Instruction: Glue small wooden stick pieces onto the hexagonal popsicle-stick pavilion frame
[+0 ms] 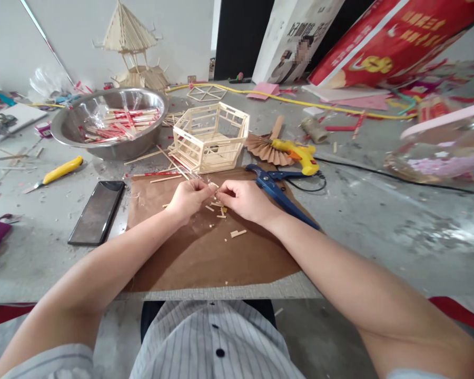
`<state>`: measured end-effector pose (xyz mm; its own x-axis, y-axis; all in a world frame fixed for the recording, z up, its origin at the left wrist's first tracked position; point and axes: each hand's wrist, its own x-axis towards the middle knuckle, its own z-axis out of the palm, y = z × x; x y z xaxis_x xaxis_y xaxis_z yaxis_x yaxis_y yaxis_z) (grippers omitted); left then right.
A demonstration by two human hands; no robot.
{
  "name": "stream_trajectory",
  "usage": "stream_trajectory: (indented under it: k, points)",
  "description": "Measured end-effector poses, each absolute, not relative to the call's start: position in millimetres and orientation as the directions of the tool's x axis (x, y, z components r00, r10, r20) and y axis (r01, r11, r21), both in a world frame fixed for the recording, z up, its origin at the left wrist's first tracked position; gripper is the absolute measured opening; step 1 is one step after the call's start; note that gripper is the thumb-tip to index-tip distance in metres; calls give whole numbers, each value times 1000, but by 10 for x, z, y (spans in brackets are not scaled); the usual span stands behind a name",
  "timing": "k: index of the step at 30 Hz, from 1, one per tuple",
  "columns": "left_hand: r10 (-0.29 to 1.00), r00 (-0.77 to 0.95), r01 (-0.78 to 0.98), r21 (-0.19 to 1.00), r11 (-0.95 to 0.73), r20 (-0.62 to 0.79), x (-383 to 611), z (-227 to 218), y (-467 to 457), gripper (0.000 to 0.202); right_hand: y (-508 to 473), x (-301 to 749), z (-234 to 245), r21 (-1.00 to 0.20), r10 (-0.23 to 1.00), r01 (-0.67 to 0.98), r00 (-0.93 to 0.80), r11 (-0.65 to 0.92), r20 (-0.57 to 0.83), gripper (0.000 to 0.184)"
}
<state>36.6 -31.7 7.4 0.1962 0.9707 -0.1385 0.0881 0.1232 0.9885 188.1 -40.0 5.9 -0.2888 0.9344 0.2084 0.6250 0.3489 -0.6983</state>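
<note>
My left hand (190, 199) and my right hand (243, 199) meet fingertip to fingertip above a brown sheet (221, 263). Both pinch at something small and pale, mostly hidden by the fingers; its kind does not show clearly. Under and in front of them lie short cut pieces of wooden stick (238, 233). Just behind the hands stands a six-sided openwork frame of wooden sticks (211, 139). Blue-handled cutters (278, 192) lie against the right wrist, on the sheet's right part.
A steel bowl (114, 150) of chopsticks, a yellow utility knife (63, 170) and a phone (97, 213) are at left. A yellow glue gun (300, 152) with a black cord lies right of the frame. Behind stands a stick pagoda model (128, 31).
</note>
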Motion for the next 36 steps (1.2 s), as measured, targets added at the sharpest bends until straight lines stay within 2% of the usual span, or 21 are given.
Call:
stream_trajectory:
  k: [3,6,9,12,16,19,22,27,36]
  points:
    - [964,199,173,975,141,-175,352,89,-305,28,-386,1909,58,-570,940,748,-263,342,219,20]
    - [947,243,407,908,99,-211,306,120,-270,29,-345,2010,99,-446,951,840,-264,308,160,24]
    - [930,340,639,760,-117,-142,252,141,-230,26,-284,2137,137,-396,949,867,-315,301,30,26]
    - [900,430,742,597,-305,-75,212,133,-198,19,-226,2229,143,-402,887,837,-447,370,-114,21]
    - [878,477,789,462,-405,-44,170,107,-175,23,-214,2281,178,-446,845,801,-510,400,-159,12]
    - [877,479,809,406,-425,-35,139,99,-163,31,-240,2294,228,-451,889,822,-442,348,-119,13]
    - [881,472,818,383,-429,-23,113,94,-150,36,-241,2305,224,-402,935,863,-351,305,-44,16]
    - [910,414,862,317,-396,11,73,87,-125,19,-173,2359,123,-293,924,880,-379,375,43,15]
    - [943,321,936,123,-331,93,-19,38,-24,25,-175,2373,118,-265,861,846,-501,463,-94,10]
